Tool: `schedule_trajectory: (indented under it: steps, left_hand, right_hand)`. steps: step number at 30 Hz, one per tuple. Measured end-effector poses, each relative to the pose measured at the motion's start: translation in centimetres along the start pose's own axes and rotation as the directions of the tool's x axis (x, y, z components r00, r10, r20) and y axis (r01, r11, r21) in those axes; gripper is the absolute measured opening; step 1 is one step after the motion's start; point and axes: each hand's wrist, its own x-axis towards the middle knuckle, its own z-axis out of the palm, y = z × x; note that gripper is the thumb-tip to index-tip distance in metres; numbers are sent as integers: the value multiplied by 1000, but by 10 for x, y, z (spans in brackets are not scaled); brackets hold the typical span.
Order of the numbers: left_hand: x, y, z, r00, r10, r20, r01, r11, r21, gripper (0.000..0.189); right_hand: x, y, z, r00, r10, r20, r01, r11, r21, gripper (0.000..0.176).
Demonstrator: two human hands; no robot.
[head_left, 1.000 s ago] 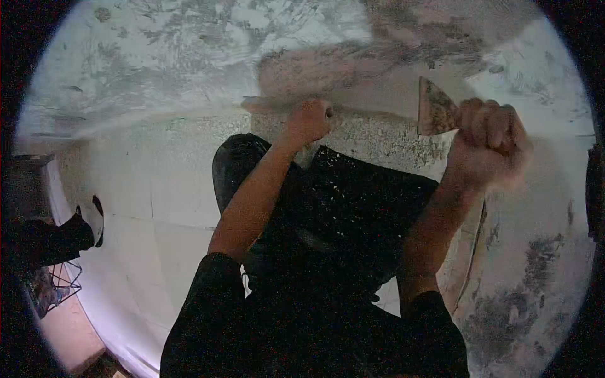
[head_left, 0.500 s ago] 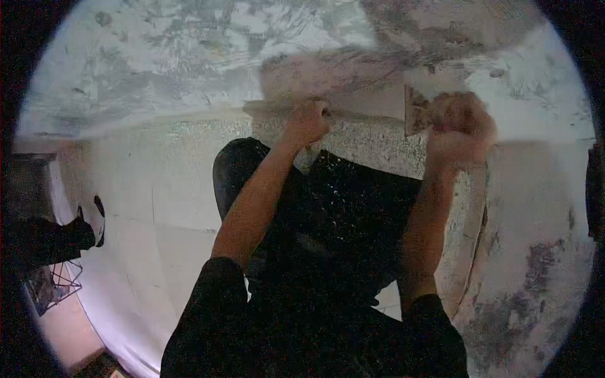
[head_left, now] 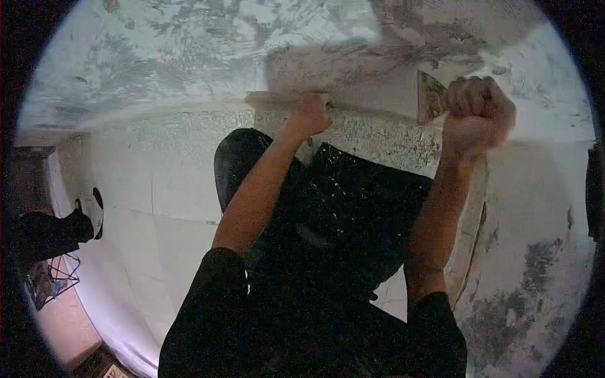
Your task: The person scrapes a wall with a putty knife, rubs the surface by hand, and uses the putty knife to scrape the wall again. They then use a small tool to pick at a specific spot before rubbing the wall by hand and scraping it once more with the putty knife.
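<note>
The right hand (head_left: 480, 116) has its grip clenched around a scraper (head_left: 431, 97), held before the patchy wall (head_left: 189, 57) with the flared blade toward the left hand (head_left: 309, 118); whether the blade touches the wall cannot be told. The left hand is curled closed near the dark-clad knee (head_left: 241, 154), its contents unclear.

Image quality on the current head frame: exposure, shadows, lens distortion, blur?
Head view: fisheye, black vignette at the edges; black trousers nearly lost in shadow, with noise; soft-edged shadows on the patchy grey-white wall; brightest along the pale sheet at lower left; bare right hand slightly soft, metal scraper blade readable.
</note>
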Motion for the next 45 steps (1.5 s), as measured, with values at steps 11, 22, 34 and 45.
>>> schedule_trajectory:
  steps: [11, 22, 34, 45]
  left_hand:
    - [-6, 24, -25, 998, -58, 30, 61, 992, -114, 36]
    - [-5, 21, -16, 991, -37, 130, 57, 986, -154, 43]
    - [-18, 17, -6, 999, -32, 28, 35, 993, -117, 34]
    - [-12, 34, -46, 934, -158, 321, 233, 950, -208, 40]
  right_hand:
    - [-24, -11, -12, 909, 29, 417, -309, 717, 625, 33]
    - [-26, 12, 4, 999, -40, 4, 39, 993, 113, 32]
    - [-17, -12, -22, 988, 115, 99, -148, 882, 448, 36]
    - [-41, -4, -8, 979, 58, 196, -149, 858, 492, 35]
